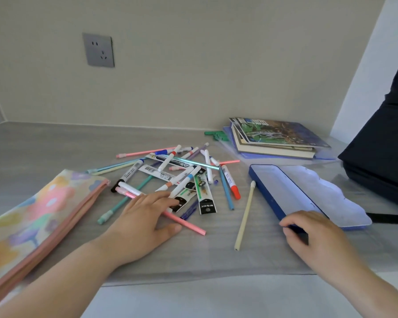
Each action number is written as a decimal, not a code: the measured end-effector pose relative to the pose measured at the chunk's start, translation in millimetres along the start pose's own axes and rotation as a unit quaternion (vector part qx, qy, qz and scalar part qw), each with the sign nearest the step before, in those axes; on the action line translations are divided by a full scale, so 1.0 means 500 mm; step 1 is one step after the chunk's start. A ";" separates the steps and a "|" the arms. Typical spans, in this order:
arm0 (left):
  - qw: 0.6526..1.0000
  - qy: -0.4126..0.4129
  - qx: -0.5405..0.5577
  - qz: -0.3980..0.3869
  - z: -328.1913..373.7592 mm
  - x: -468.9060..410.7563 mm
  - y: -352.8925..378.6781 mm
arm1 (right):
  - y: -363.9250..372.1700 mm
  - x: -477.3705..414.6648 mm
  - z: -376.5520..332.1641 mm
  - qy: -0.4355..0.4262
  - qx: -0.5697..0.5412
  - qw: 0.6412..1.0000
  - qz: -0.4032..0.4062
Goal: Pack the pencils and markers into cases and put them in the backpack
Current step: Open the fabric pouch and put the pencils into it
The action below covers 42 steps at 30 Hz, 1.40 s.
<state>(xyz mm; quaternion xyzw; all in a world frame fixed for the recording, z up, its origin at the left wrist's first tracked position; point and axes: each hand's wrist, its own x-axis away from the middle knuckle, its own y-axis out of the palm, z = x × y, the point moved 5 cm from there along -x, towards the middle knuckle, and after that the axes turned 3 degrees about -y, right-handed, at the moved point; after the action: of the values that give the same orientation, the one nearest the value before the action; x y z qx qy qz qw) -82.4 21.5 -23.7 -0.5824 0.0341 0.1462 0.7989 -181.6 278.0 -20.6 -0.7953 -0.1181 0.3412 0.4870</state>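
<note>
A pile of pencils and markers (182, 173) lies in the middle of the grey desk. My left hand (143, 223) lies flat on the pile's near edge, fingers straight over a pink pencil (186, 222). A cream pencil (245, 215) lies apart to the right. My right hand (308, 232) grips the near corner of an open blue pencil box (292, 193). A floral zip pouch (32, 221) lies at the left. The dark backpack (384, 157) stands at the right edge.
A stack of books (276, 138) on a clear folder sits at the back right, with a green item (216, 134) beside it. A wall socket (98, 50) is on the back wall. The desk's front edge runs just below my forearms.
</note>
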 end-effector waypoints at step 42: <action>0.901 -0.317 -0.293 -0.044 -0.213 0.195 -0.203 | 0.131 -0.178 -0.432 -0.192 -0.014 0.974 -0.118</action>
<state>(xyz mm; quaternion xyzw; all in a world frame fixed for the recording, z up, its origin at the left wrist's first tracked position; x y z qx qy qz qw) 50.5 -88.0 13.7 -0.7139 -0.2914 0.2910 0.5663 -115.0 49.2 24.8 -0.7023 -0.3075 0.4257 0.4806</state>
